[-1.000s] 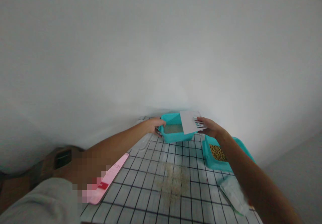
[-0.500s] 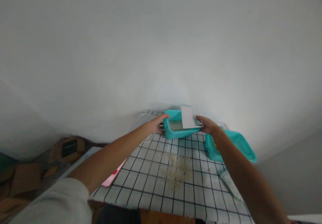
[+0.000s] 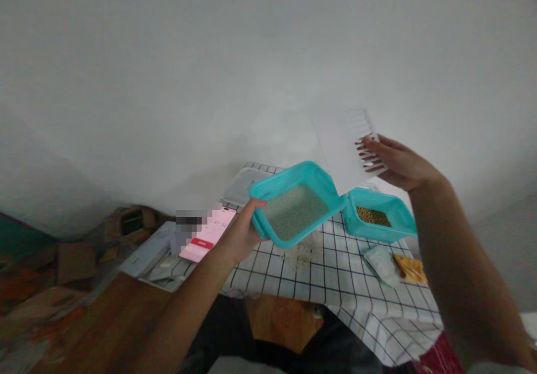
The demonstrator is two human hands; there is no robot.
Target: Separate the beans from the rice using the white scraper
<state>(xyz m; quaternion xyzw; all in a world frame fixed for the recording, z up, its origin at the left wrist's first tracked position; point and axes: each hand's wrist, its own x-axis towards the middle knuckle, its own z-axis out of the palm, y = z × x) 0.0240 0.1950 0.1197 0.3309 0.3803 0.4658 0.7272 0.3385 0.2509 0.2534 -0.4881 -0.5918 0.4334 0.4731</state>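
Note:
My left hand (image 3: 247, 229) grips the left end of a turquoise plastic box (image 3: 277, 239), thumb over its rim. Tilted above the table, the box contains pale grains (image 3: 296, 211) that look like rice. My right hand (image 3: 396, 161) holds a white flat scraper with slots along one side (image 3: 339, 147), raised clear above the box's right end; its fingers are closed around the slotted edge. Below the box, loose grains (image 3: 302, 253) lie scattered on the checked cloth. Beside it on the right stands a second turquoise box (image 3: 369, 231) with yellowish and greenish beans (image 3: 373, 216).
A white cloth with black checks (image 3: 335, 276) covers the table against the wall. To the left lie a clear lid (image 3: 239, 186) and a phone with a pink screen (image 3: 210, 234). A white packet (image 3: 382, 265) and a yellow packet (image 3: 410, 269) are at right. Cardboard boxes (image 3: 78, 262) sit on the floor.
The scraper has lifted from the turquoise box, up and to the right, in my right hand. My left hand has brought the box nearer and tilted it. The view has shifted.

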